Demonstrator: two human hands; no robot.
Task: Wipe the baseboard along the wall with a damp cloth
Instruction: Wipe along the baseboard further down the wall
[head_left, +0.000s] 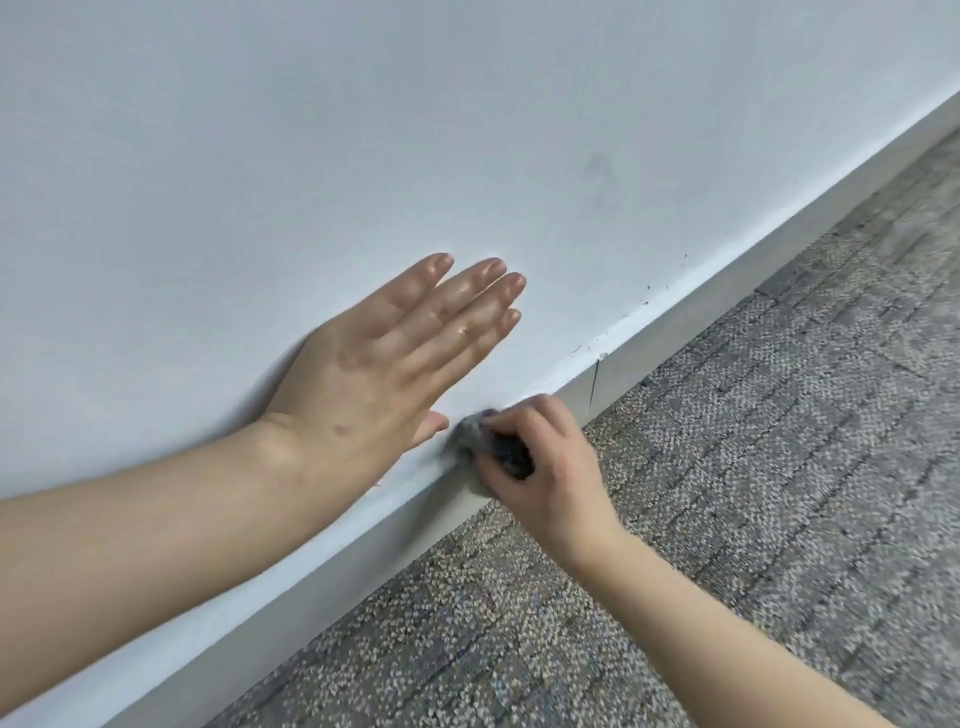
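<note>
A grey baseboard runs diagonally from lower left to upper right where the white wall meets the carpet. My right hand is shut on a bunched dark grey cloth and presses it against the top of the baseboard near the middle of the view. The cloth looks blurred. My left hand lies flat against the wall just above and left of the cloth, fingers together and stretched out, holding nothing. A thin vertical seam crosses the baseboard just right of the cloth.
Grey speckled carpet tiles cover the floor on the right and bottom. A faint smudge marks the wall above. Small dark specks sit along the baseboard's top edge to the right.
</note>
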